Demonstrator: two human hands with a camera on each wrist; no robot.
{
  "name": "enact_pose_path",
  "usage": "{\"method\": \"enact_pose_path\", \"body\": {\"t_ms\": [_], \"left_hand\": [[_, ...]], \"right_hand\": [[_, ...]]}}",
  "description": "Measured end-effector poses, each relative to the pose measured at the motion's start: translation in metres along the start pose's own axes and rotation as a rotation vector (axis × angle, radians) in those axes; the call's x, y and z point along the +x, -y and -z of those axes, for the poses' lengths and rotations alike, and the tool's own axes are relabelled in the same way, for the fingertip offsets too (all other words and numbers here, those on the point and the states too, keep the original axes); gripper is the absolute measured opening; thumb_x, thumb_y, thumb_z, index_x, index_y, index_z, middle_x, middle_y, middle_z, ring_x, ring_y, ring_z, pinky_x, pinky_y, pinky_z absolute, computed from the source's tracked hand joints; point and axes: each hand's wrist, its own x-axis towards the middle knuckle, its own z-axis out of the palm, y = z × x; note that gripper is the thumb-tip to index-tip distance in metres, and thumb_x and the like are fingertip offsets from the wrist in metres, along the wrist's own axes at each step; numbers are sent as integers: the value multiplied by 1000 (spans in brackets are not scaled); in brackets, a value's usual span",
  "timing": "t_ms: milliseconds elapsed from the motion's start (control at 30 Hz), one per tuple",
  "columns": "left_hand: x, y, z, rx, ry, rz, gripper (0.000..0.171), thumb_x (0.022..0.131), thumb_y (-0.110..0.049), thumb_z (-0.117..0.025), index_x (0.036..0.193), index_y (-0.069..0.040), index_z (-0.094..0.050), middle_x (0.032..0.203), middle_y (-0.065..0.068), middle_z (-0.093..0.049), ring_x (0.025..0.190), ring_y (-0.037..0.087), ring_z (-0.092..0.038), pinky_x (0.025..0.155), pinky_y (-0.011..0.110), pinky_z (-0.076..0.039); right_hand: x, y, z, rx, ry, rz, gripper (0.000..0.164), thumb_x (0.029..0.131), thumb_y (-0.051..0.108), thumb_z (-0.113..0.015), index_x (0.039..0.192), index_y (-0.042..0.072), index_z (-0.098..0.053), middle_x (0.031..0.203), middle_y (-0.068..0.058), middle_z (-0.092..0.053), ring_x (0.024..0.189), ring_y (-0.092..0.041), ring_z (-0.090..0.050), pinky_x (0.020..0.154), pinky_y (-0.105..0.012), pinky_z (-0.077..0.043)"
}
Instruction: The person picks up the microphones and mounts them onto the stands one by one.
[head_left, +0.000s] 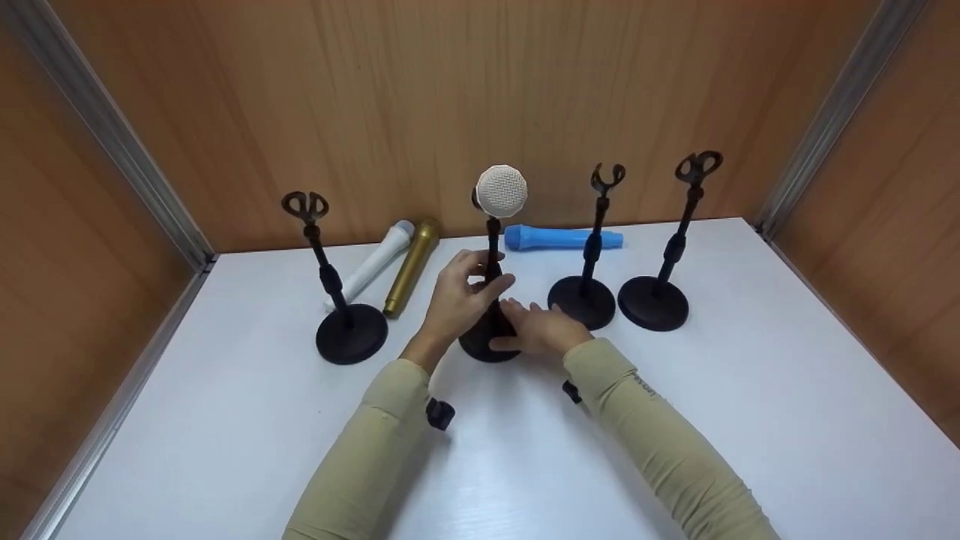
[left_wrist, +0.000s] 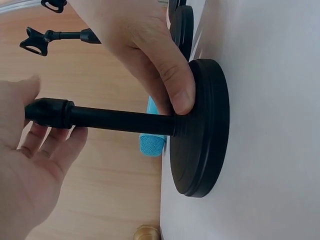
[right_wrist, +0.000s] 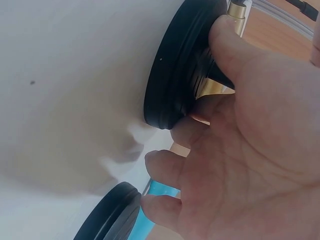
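A black microphone stand (head_left: 493,247) with a round base stands in the middle of the table, and a microphone with a pale mesh head (head_left: 502,191) sits at its top. My left hand (head_left: 455,296) holds the pole, thumb in front and fingers behind, at the thicker collar (left_wrist: 50,113). Low on the same stand, my right hand (head_left: 544,330) grips around the pole's foot, its thumb (right_wrist: 232,50) on the round base (left_wrist: 202,130) and its index finger partly hidden behind. The other right fingers are spread beside the base.
An unloaded black stand (head_left: 351,334) is at the left; two more, a nearer one (head_left: 581,302) and a far-right one (head_left: 654,303), stand at the right. White (head_left: 380,260), gold (head_left: 412,268) and blue (head_left: 564,238) microphones lie near the wooden back wall (head_left: 420,105).
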Motion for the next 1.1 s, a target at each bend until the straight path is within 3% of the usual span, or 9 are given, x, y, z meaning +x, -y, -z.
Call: {"method": "enact_pose_path", "body": {"t_ms": [167,433,633,767,900,1100], "left_hand": [[2,-1,2,-4,8,-6,28,90,-8,-78,117,-4,-72,106,8,-68,93,20,-67,88,36,-58],[3,2,5,-205,130,48,29,96,5,-62,125,4,-64,120,15,-69,108,25,-67,97,40,-53],[-1,6,4,-124,52,25,30,94,-12,-74,123,-4,-70,110,7,-63,100,19,-62,101,39,-51],[1,5,5,-91,4,-7,25,91,-9,-78,115,-5,-74,98,7,-62,91,20,-62,97,40,-54],[4,3,9,-94,34,-9,23,90,-3,-76,113,-2,-73,92,7,-69,87,20,-64,88,38,-57],[6,-1,13,-100,92,72,36,92,0,-73,126,0,-65,100,8,-72,94,18,-68,91,36,-56]], "right_hand": [[0,0,0,13,7,-6,87,100,58,-54,164,16,-12,168,-6,-16,152,-39,-15,120,-61,-4],[-1,-1,0,30,-8,-10,86,100,58,-54,164,16,-14,168,-5,-16,153,-37,-15,121,-59,-3],[-1,1,0,-1,-7,-11,87,100,59,-52,164,15,-14,168,-6,-16,152,-38,-16,121,-61,-5],[1,1,0,-22,-7,-14,87,100,60,-51,163,14,-14,168,-7,-16,152,-38,-17,121,-60,-7],[4,0,-1,-15,5,-41,88,99,62,-51,164,16,-13,169,-6,-15,153,-35,-15,122,-57,-5],[4,0,-2,16,11,-49,88,98,61,-52,164,18,-13,169,-4,-14,153,-33,-13,122,-56,-3]]}}
